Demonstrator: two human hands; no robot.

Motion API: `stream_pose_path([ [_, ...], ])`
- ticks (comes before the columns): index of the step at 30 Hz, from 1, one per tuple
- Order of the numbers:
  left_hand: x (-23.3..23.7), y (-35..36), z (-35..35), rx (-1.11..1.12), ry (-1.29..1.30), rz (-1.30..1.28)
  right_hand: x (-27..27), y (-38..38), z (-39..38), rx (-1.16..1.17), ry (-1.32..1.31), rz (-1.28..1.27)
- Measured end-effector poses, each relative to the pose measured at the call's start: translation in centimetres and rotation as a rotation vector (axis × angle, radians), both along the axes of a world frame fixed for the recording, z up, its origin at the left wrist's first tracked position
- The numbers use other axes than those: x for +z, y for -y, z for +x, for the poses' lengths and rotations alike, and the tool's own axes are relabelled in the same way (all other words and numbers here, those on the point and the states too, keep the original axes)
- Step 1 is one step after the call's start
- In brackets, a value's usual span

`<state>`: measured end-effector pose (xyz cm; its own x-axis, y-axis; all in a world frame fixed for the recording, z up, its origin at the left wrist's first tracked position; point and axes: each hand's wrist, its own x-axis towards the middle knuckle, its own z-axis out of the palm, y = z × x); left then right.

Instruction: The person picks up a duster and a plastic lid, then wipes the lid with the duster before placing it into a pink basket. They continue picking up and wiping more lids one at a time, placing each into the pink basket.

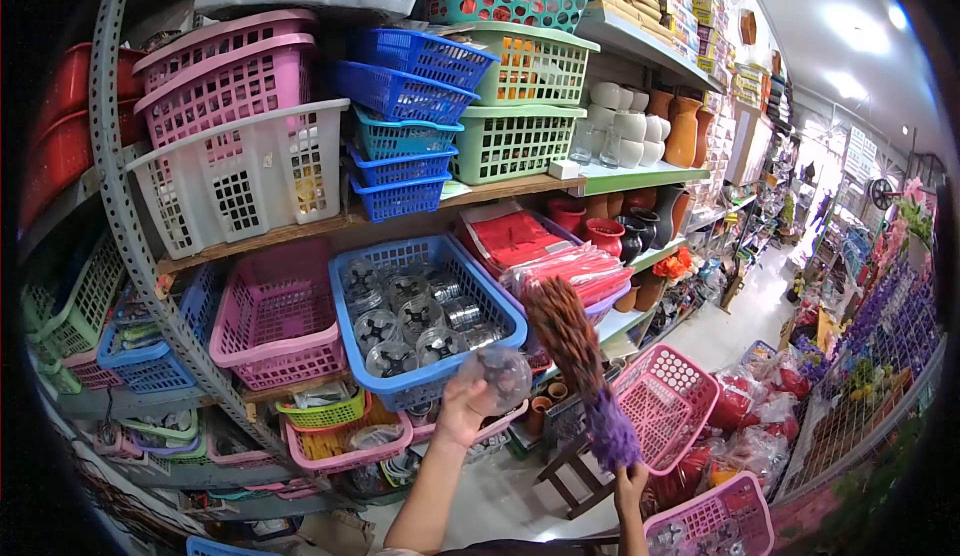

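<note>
My left hand (465, 414) holds up a clear round container (497, 380) in front of the blue basket (505, 339). Several similar see-through containers (420, 316), some with dark marks on them, lie inside that basket. Lower on the right, my right hand (630, 483) is closed at the purple end of a feather duster (570, 341). Brown plumes make up its upper part, which slants up and left past the blue basket's right side. The duster's handle is mostly hidden by the hand.
Metal shelving with a perforated post (105, 106) carries stacked baskets on the left. Right of the duster is a pink basket (668, 396), with another pink basket (755, 516) holding clear items below. A dark wooden stool (572, 476) stands on the floor. Bagged red goods (740, 401) line the aisle.
</note>
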<state>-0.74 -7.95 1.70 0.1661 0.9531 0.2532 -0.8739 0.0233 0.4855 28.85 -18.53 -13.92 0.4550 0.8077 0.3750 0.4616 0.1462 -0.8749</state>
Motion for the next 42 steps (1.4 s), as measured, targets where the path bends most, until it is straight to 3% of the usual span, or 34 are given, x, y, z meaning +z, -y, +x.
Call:
stream_pose_path([
  [1, -0.2, -0.1, 0.0, 0.002, -0.002, 0.002, -0.1, -0.2, 0.0, 0.026, -0.109, 0.248],
  [2, -0.6, -0.2, 0.0, 0.174, -0.222, 0.090, -0.1, -0.5, 0.2, -0.014, 0.057, 0.380],
  [3, -1.0, -0.3, 0.1, 0.342, -0.443, 0.176, 0.4, -0.3, 0.7, -0.020, 0.056, 0.376],
  [5, -1.4, -0.7, -0.1, 0.371, -0.595, 0.223, 2.0, 0.5, 2.0, -0.089, 0.377, -0.151],
  [7, -1.6, -1.2, 0.1, 0.580, -0.814, 0.487, 3.4, 0.5, 1.3, -0.160, 0.368, -0.034],
  [10, -1.4, -1.1, 0.4, 0.754, -0.968, 0.514, 2.3, 0.3, 1.5, -0.105, 0.290, 0.223],
  [12, -0.1, -0.4, 0.3, 0.868, -1.146, 0.531, 3.1, 1.0, 1.3, -0.058, 0.321, 0.199],
  [13, 0.4, -0.2, 0.6, 0.862, -1.143, 0.532, 4.1, 1.2, 1.1, -0.009, 0.356, 0.181],
  [15, 0.8, 0.2, 1.2, 0.786, -0.967, 0.284, 4.6, 1.2, 1.2, -0.018, 0.390, 0.124],
  [17, 0.9, 0.1, 1.2, 0.851, -0.959, 0.353, 4.5, 0.8, 1.2, -0.209, 0.369, 0.061],
  [20, 0.0, 0.1, 0.7, 1.079, -1.321, 0.425, 5.0, 1.0, 1.1, -0.046, 0.370, 0.204],
  [21, 0.9, 0.0, 0.3, 1.271, -1.391, 0.728, 5.0, 1.2, 1.1, 0.071, 0.396, 0.274],
  [23, -0.8, -0.7, 0.7, 1.221, -1.400, 0.496, 5.5, 1.4, 1.3, 0.085, 0.479, 0.255],
  [26, 0.7, 0.1, 1.3, 1.130, -1.216, 0.437, 6.4, 1.3, 1.3, -0.209, 0.438, 0.008],
  [27, 0.5, 0.1, 1.0, 1.136, -1.218, 0.437, 6.6, 1.2, 1.5, -0.159, 0.400, 0.135],
  [29, -0.2, 0.4, 0.6, 1.121, -1.542, 0.376, 6.3, 1.5, 2.0, 0.054, 0.428, 0.233],
  [30, 1.0, -0.1, 0.2, 1.518, -1.639, 0.847, 6.3, 1.6, 1.9, 0.052, 0.427, 0.229],
  [31, 1.0, 0.2, 0.4, 1.511, -1.640, 0.849, 6.2, 1.4, 1.6, 0.021, 0.473, 0.218],
  [33, 0.9, 0.5, 0.9, 1.151, -1.326, 0.482, 5.9, 1.1, 1.5, -0.014, 0.519, 0.207],
  [35, 0.6, 0.6, 1.0, 1.090, -1.257, 0.518, 5.6, 0.4, 1.7, -0.325, 0.402, -0.073],
  [37, 0.3, 0.4, 1.5, 0.784, -0.702, 0.203, 3.5, -0.1, 2.5, -0.353, 0.347, -0.043],
  [39, -0.7, -0.9, 1.5, 0.828, -0.650, 0.286, 0.7, -0.1, 2.8, -0.248, 0.148, 0.031],
  [41, 0.0, 0.2, 1.5, 0.205, -0.116, -0.087, -1.0, 0.0, 3.3, -0.239, 0.149, 0.068],
  [42, 0.2, 0.5, 1.5, 0.160, -0.169, -0.152, 0.1, 0.4, 2.6, -0.123, 0.098, 0.032],
])
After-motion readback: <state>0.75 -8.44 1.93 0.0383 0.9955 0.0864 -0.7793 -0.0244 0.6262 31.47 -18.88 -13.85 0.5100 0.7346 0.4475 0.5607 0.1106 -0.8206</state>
